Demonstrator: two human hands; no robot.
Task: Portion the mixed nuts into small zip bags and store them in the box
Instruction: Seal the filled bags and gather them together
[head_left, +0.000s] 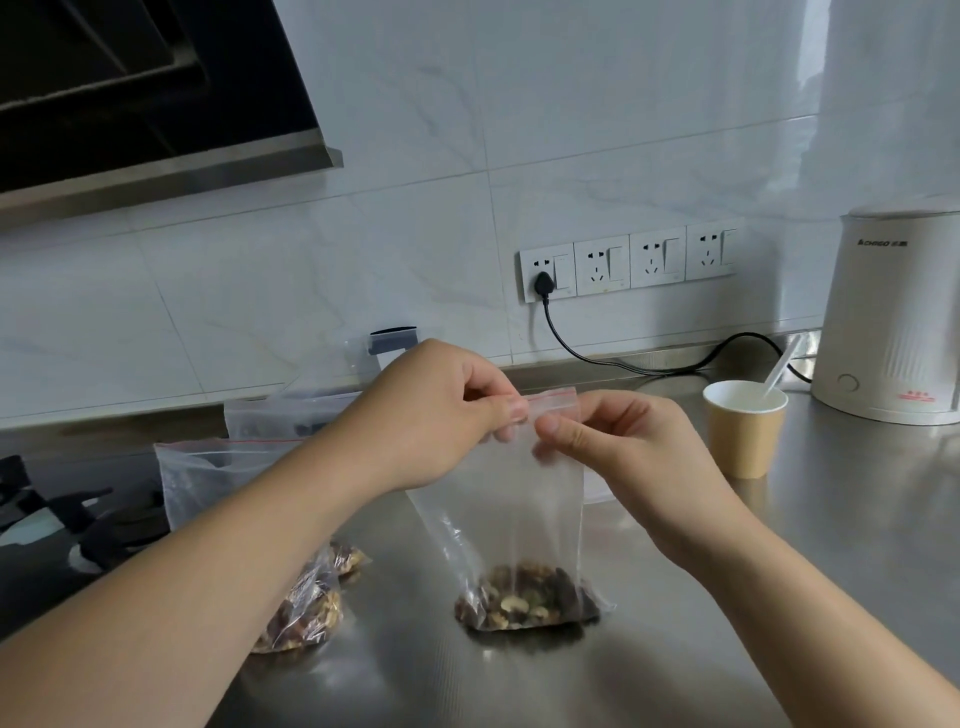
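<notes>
Two hands meet at the top of a small clear zip bag (511, 519) that stands upright near the middle of the steel desk (675, 649). The left hand (441, 415) pinches the bag's red-edged zip strip between thumb and forefinger, and the right hand (608, 441) pinches the same strip just beside it, thumb tips nearly touching. A portion of mixed nuts (524, 603) sits in the bottom of the bag, resting on the desk.

At about eight o'clock from that bag, partly under the left forearm, lies a crumpled clear packet of nuts (306, 608) with printing too blurred to read. Behind it, towards ten o'clock, more clear zip bags (208, 467) with red strips lie flat in a loose pile.

At two o'clock stands a brown paper cup (745, 431) with a white plastic spoon (776, 374) leaning in it. Further out at two o'clock is a white electric kettle (893, 312) marked "CHIGO", with small red writing near its base that cannot be read. A black cord (566, 343) runs from a plug in the leftmost of four wall sockets (628, 262) along the back of the desk towards the kettle. A black range hood (145, 88) hangs at eleven o'clock, and a black gas hob (62, 514) shows at nine o'clock.
</notes>
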